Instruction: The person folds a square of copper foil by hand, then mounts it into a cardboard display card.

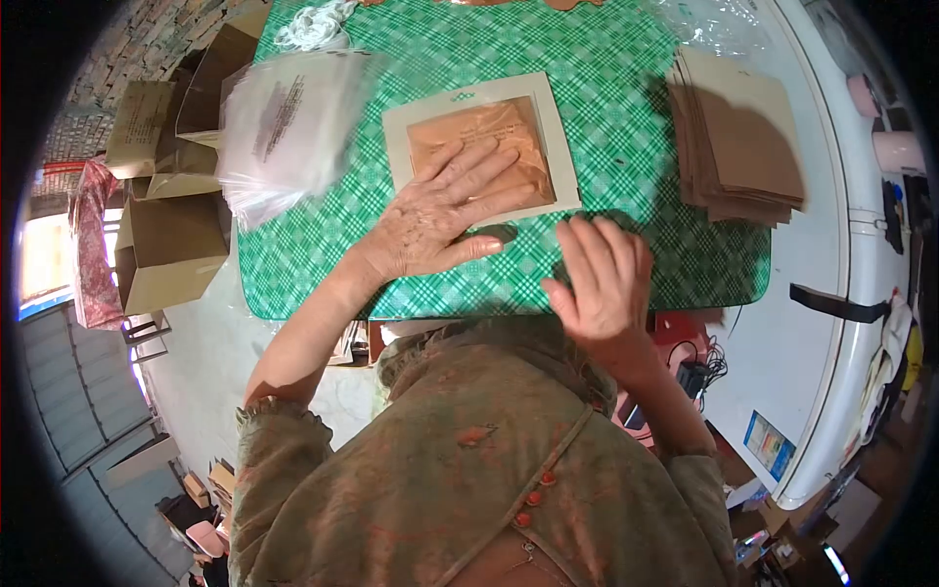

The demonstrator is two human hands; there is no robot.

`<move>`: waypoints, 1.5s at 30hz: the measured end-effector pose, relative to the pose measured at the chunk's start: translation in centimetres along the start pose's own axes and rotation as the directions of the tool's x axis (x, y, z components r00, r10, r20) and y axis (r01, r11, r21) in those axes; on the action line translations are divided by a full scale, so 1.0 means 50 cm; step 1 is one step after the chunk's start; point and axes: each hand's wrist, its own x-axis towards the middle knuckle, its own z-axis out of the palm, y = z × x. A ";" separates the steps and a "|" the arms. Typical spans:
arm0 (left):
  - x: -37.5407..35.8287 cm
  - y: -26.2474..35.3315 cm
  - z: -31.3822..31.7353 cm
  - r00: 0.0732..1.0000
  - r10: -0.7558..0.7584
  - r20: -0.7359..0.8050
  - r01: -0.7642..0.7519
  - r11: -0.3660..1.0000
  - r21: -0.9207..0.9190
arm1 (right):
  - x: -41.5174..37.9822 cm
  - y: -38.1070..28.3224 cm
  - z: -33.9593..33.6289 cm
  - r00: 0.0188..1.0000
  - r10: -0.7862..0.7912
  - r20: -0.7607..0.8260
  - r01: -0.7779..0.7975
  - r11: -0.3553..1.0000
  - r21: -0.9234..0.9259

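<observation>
My left hand (445,210) lies flat with its fingers spread over an orange-brown packet (479,127) in a clear wrapper. Beneath that packet is a beige card sleeve (562,166) with a hanging slot at its far edge; its frame shows all around the packet. To the right of the card, my right hand (602,274) hovers at the near table edge, fingers slightly curled and thumb apart, with nothing visible in it. Both rest over a green checked tablecloth (391,284).
A stack of clear printed plastic bags (293,127) lies at the left, beside open cardboard boxes (176,245). On the right sits a pile of brown cards (743,127). White string (318,24) and crumpled clear plastic (719,24) lie at the far side.
</observation>
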 end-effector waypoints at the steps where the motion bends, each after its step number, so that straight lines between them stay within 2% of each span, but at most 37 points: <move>1: 0.000 0.000 0.001 1.000 0.009 0.002 -0.009 1.000 0.022 | 0.007 0.003 -0.017 1.000 0.007 0.016 -0.007 1.000 -0.015; 4: 0.002 -0.001 0.001 1.000 0.026 0.010 -0.026 0.997 0.067 | -0.012 0.006 -0.017 0.999 0.005 0.049 -0.002 0.999 -0.054; 8: 0.000 0.001 0.004 1.000 0.029 0.002 -0.029 0.998 0.057 | -0.025 0.014 -0.033 0.996 0.009 0.091 -0.014 0.998 0.053; 11: -0.003 -0.002 0.010 0.999 0.033 0.002 -0.033 0.996 0.078 | -0.006 0.038 -0.034 1.000 -0.011 0.014 0.011 0.998 0.055; 15: -0.003 -0.002 0.012 1.000 0.023 0.009 -0.024 0.995 0.096 | 0.015 0.041 -0.028 0.998 -0.011 0.062 0.011 1.000 0.002; 21: -0.004 -0.003 0.012 0.999 0.046 0.015 -0.048 0.991 0.128 | -0.018 0.049 -0.031 0.996 -0.059 0.065 0.048 0.985 0.163; 24: -0.002 -0.006 0.015 0.998 0.059 -0.005 -0.058 0.991 0.117 | 0.006 0.045 -0.034 1.000 0.015 0.027 -0.019 0.988 0.153; 27: -0.003 -0.004 0.014 0.999 0.043 0.001 -0.043 0.991 0.129 | 0.001 0.049 -0.030 0.998 -0.053 0.040 0.049 0.995 0.091; 30: -0.004 -0.002 0.011 0.999 0.036 0.010 -0.037 0.993 0.116 | -0.004 0.054 -0.045 0.994 -0.076 0.077 0.057 0.974 0.221; 33: -0.004 -0.007 0.018 0.999 0.029 0.031 -0.033 0.992 0.118 | 0.006 0.068 -0.028 0.998 0.069 0.013 -0.070 0.948 0.312; 42: -0.005 -0.008 0.017 0.999 0.029 0.014 -0.030 0.997 0.076 | 0.056 0.080 -0.005 0.992 -0.071 0.101 0.065 0.996 0.062; 45: -0.004 -0.005 0.016 1.000 0.011 0.029 -0.012 0.999 0.043 | 0.069 0.083 -0.003 0.987 -0.108 0.118 0.103 0.993 0.049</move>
